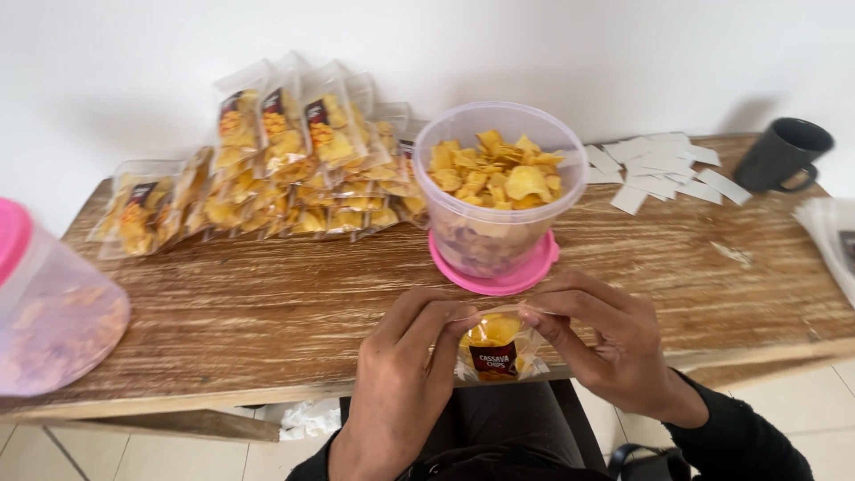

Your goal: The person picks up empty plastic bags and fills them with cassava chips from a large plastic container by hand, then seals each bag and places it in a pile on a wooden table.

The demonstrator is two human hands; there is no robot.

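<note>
A small clear pouch of yellow chips (495,349) with a dark label hangs just past the table's front edge. My left hand (403,372) pinches its top left corner. My right hand (606,334) pinches the top right corner, fingers along the upper edge. Right behind the pouch a clear plastic tub (495,227) full of yellow chips stands on a pink lid (492,281).
A heap of filled chip pouches (267,169) leans against the wall at the back left. White paper slips (663,169) and a dark mug (784,156) lie at the back right. A tipped jar with a pink lid (49,312) sits at the left, empty pouches (833,236) at the right edge of the wooden table (267,312).
</note>
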